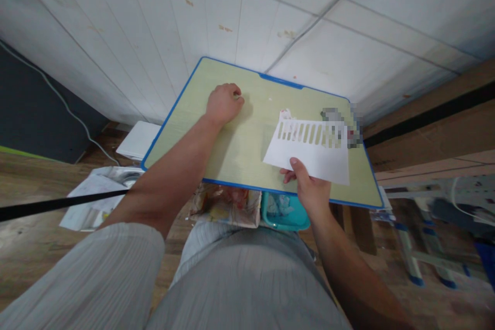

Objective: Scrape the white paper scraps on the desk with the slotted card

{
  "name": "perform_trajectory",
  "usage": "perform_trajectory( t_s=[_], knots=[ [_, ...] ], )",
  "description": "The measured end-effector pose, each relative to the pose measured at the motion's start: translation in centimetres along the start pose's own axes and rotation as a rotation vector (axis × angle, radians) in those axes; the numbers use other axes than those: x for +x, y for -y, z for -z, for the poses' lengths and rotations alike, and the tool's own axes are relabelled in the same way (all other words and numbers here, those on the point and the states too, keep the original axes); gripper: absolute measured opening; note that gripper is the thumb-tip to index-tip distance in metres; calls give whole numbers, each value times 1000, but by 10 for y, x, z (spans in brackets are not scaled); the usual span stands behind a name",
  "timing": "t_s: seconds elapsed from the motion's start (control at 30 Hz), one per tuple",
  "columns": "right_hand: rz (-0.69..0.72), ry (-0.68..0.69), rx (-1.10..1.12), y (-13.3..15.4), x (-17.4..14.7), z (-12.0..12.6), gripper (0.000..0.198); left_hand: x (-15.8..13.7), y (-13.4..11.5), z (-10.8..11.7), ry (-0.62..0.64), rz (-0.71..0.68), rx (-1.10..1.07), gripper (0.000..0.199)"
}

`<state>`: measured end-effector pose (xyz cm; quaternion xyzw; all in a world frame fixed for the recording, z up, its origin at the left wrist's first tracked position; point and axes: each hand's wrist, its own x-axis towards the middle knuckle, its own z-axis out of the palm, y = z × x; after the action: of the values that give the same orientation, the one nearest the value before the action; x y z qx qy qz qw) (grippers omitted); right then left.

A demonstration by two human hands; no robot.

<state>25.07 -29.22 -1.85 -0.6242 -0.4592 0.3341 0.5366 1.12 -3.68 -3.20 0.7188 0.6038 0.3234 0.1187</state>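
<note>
Right hand (309, 188) with grip clamped on near edge of white slotted paper sheet (309, 149) lying over blue-rimmed table (240, 149), thumb on top; left hand (223, 103) curled together, knuckles down, resting on table, well apart from sheet.

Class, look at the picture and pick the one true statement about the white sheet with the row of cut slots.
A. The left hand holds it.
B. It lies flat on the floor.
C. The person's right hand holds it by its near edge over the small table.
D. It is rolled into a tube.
C: the right hand pinches the near edge of the white sheet above the table, while the left hand rests closed on the tabletop, apart from it.
</note>
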Motion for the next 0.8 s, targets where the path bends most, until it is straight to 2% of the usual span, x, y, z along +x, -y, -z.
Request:
perform_trajectory(
  t_s=[0.1, 0.3, 0.43, 0.6, 0.7, 0.8],
  knots=[
    [16, -90, 38, 8, 32, 2, 33, -2, -2, 2, 10, 10, 17, 29],
    [121, -138, 9, 17, 104, -1, 23, -4, -5, 8, 24, 15, 43, 32],
    [170, -86, 11, 21, 159, -26, 22, -6, -2, 9, 38, -3, 72, 32],
    [163, -43, -120, 32, 225, -64, 14, -7, 3, 10, 28, -19, 57, 29],
    [133, -15, -229, 29, 237, -73, 16, -8, 4, 9, 25, -13, 42, 28],
    [107, 11, -254, 17, 222, -68, 21, -7, 2, 8, 22, -12, 40, 29]
  ],
)
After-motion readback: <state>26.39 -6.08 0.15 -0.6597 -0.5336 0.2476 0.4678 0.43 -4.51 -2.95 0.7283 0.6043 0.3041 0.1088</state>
